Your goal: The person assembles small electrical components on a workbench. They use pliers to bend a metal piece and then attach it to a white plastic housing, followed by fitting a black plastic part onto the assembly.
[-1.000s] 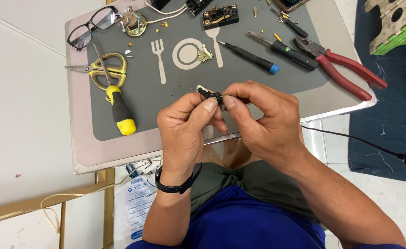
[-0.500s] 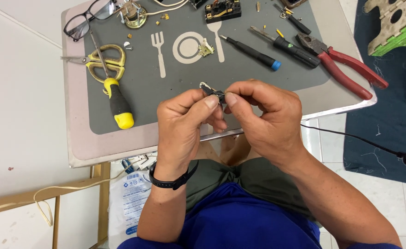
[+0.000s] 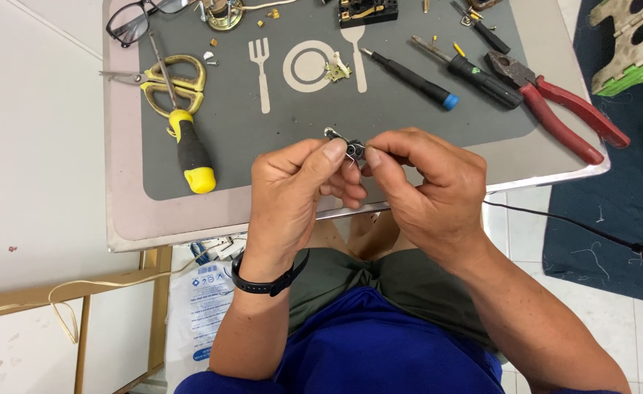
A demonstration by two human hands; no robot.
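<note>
Both hands have stayed pressed together over the near edge of the worktop (image 3: 128, 219) since the earlier frames, while the whole scene has slid slightly upward in the head view, so the tools at the far side now sit closer to the top edge. A person's left hand (image 3: 292, 193) and right hand (image 3: 427, 193) meet fingertip to fingertip, and each grip is closed tight on the same small metal part (image 3: 351, 149), a dark and silvery piece with a thin wire loop sticking out towards the left hand's side. That part is held in the air just above the grey placemat (image 3: 263, 146), not resting on it. A black wristband (image 3: 267, 283) circles the left wrist. Beyond the grip and off to the left hand's side lies a yellow and black screwdriver (image 3: 190, 149), touching yellow-handled scissors (image 3: 168, 76), with black-framed glasses (image 3: 135, 18) further away still. Straight beyond the grip, a small brass piece (image 3: 335, 71) sits on the printed plate outline. Beyond and to the right hand's side lie a blue-tipped screwdriver (image 3: 413, 79), another black screwdriver (image 3: 478, 76) and red-handled pliers (image 3: 559, 109). A black cable (image 3: 555, 222) runs across the floor tiles near the right forearm.
</note>
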